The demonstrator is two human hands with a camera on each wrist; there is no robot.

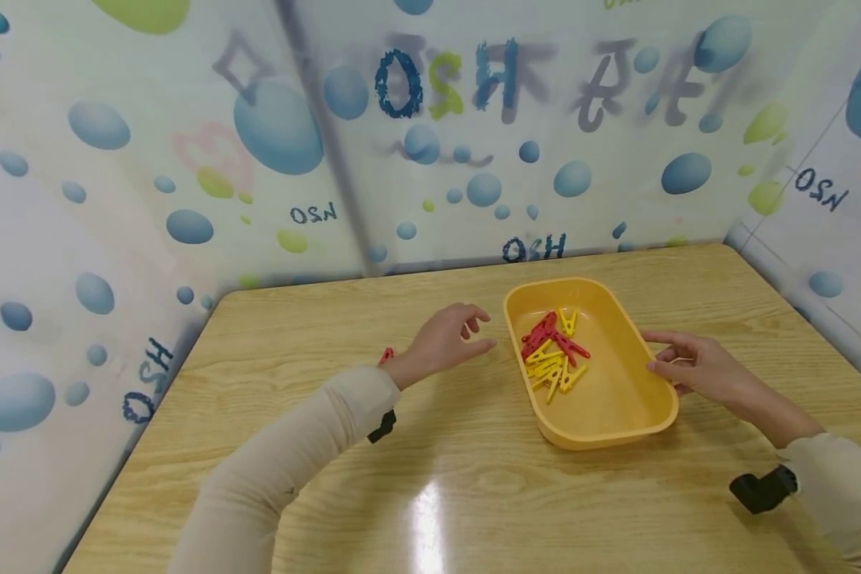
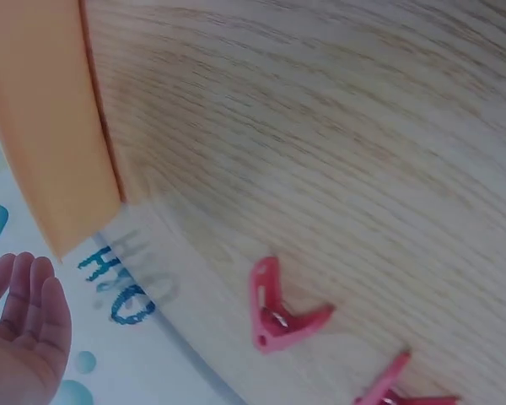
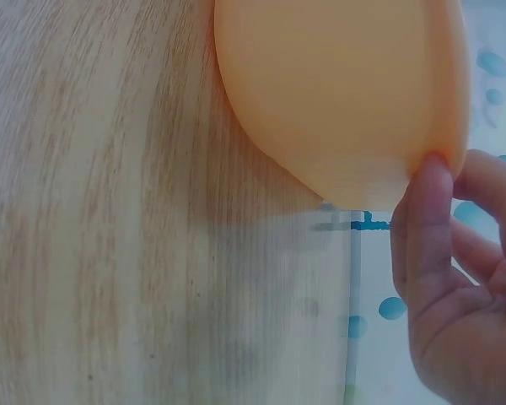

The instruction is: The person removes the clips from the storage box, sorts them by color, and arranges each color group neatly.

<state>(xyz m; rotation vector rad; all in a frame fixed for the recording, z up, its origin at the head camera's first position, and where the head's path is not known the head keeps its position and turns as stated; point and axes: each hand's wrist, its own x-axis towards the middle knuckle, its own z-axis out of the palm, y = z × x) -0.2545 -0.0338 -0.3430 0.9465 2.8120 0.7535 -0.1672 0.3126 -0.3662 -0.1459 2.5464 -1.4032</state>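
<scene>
A yellow plastic basin [image 1: 617, 391] stands right of the table's middle, holding several red clothespins [image 1: 541, 333] and several yellow clothespins [image 1: 545, 368] at its left side. My right hand [image 1: 710, 371] grips the basin's right edge, thumb and fingers at the rim in the right wrist view. Just left of the basin, my left hand [image 1: 445, 339] hovers with relaxed fingers and nothing in it. Two red clothespins lie on the table in the left wrist view, one whole clothespin [image 2: 278, 312] and another cut off by the frame; the left forearm mostly hides them in the head view.
The wooden table [image 1: 316, 319] meets a patterned backdrop [image 1: 430, 183] along its back and sides. Black straps [image 1: 764, 488] sit at both wrists.
</scene>
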